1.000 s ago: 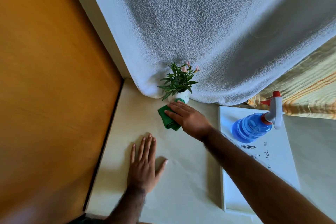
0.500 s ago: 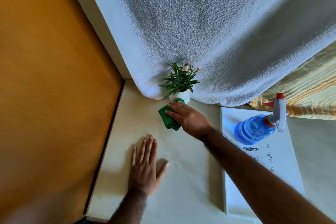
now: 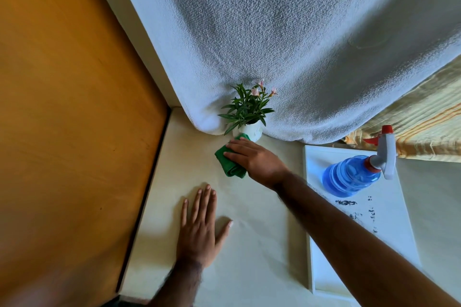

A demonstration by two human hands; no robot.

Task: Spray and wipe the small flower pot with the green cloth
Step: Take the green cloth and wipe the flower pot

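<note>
A small white flower pot [image 3: 252,131] with green leaves and pink blooms stands on the pale surface, against a hanging white towel. My right hand [image 3: 257,158] grips a folded green cloth [image 3: 230,162] and presses its upper end against the pot's lower front. My left hand [image 3: 199,229] lies flat on the surface with fingers spread, nearer to me and apart from the pot. A blue spray bottle [image 3: 354,174] with a white and red trigger stands on a white tray [image 3: 399,244] to the right.
The white towel [image 3: 287,45] hangs close behind the pot. An orange-brown wooden panel [image 3: 69,107] borders the surface on the left. A yellow striped fabric [image 3: 424,127] lies at the far right behind the tray.
My right hand and the cloth stay at the pot with only a slight shift. The left hand has not moved. The view has shifted a little.
</note>
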